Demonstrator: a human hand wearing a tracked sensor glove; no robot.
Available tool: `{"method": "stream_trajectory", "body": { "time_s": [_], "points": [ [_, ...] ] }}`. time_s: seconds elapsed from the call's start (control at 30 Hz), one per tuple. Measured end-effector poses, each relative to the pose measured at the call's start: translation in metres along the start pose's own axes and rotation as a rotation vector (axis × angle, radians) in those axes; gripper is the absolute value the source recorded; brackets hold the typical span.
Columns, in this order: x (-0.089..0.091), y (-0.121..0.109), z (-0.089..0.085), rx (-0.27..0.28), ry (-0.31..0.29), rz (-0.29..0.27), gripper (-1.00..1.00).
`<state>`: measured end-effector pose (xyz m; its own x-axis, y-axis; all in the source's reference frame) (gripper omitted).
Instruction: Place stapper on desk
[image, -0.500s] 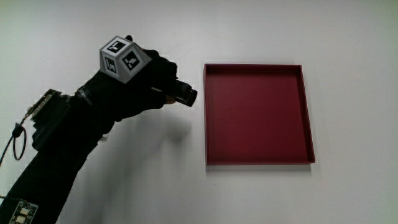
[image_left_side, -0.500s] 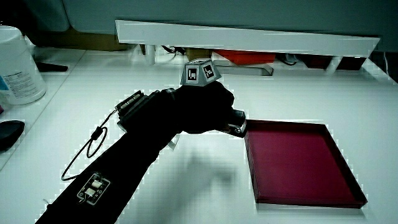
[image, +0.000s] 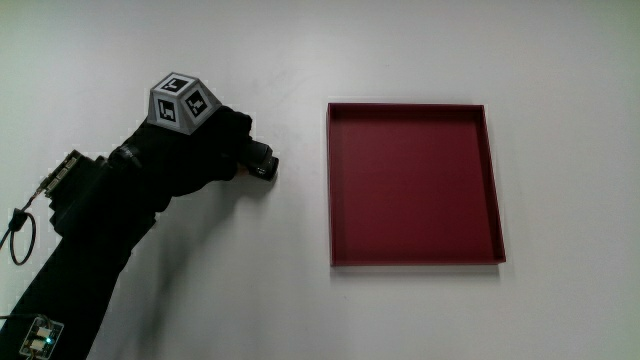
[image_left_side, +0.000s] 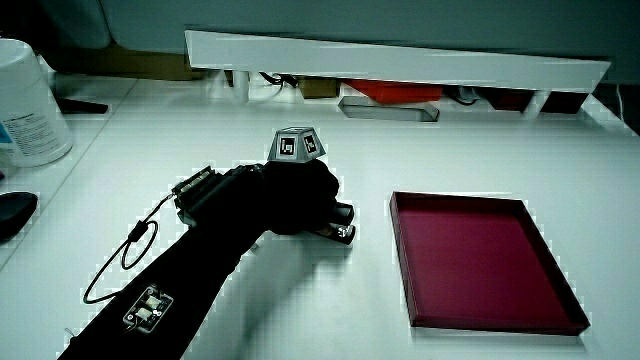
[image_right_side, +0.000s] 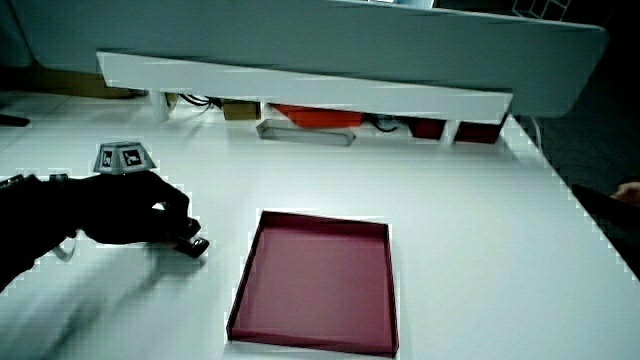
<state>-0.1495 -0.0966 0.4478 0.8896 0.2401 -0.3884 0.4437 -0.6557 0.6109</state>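
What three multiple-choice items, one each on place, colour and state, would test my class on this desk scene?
1. Where is the stapler?
A. in the tray
B. on the desk beside the tray
C. on the partition shelf

2. What colour is the tray?
A. dark red
B. green
C. yellow

3. What is the hand doing?
A. lying flat and holding nothing
B. resting in the tray
C. gripping the stapler

Answers:
1 B, since the stapler sits by the tray's outer wall in both side views.
2 A, the tray shows dark red in every view.
3 C, the fingers are curled around the stapler.
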Motion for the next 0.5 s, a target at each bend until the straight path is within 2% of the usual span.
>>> {"method": "stream_trajectory", "body": {
  "time_s": [0.17,0.23,0.27,0.37,0.43,0.5],
  "points": [
    [-0.0089,0.0060,-0.0086,-0.028,-0.026,0.025,0.00],
    [-0.0106,0.0075,-0.0104,-0.033,-0.013,0.030,0.00],
    [-0.0125,0.0076,-0.0106,-0.025,-0.032,0.033,0.00],
    [-0.0106,0.0073,-0.0101,-0.035,-0.028,0.050,0.00],
    [-0.0102,0.0072,-0.0104,-0.031,-0.018,0.043,0.00],
    [-0.0109,0.0067,-0.0114,-0.028,-0.019,0.033,-0.13]
  ]
}}
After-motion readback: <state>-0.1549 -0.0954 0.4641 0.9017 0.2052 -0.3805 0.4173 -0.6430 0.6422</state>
